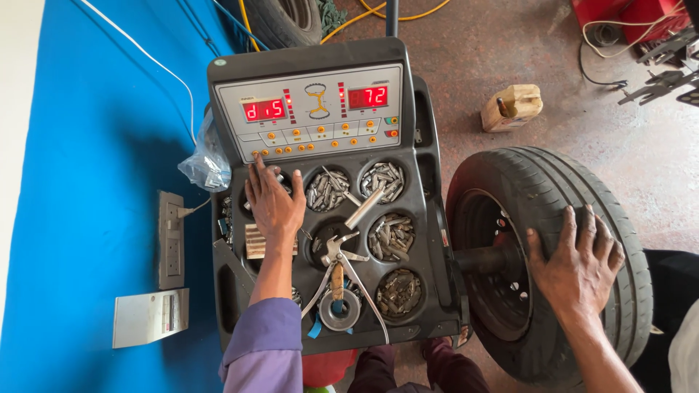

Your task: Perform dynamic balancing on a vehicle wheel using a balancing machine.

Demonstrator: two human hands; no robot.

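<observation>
Blue workshop wall behind, my spread left hand [272, 204] reaches the balancer's weight tray [429, 218]; right hand [575, 266], splayed, presses the mounted tyre [619, 218]; no weight picked yet.

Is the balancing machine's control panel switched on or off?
On: both small displays on the control panel glow with lit red characters.

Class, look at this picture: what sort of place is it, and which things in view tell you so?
Most likely a tyre workshop. A wheel sits mounted on a balancing machine with lit displays, its tray holds cups of small metal weights and pliers, and another tyre lies on the floor behind.
</observation>
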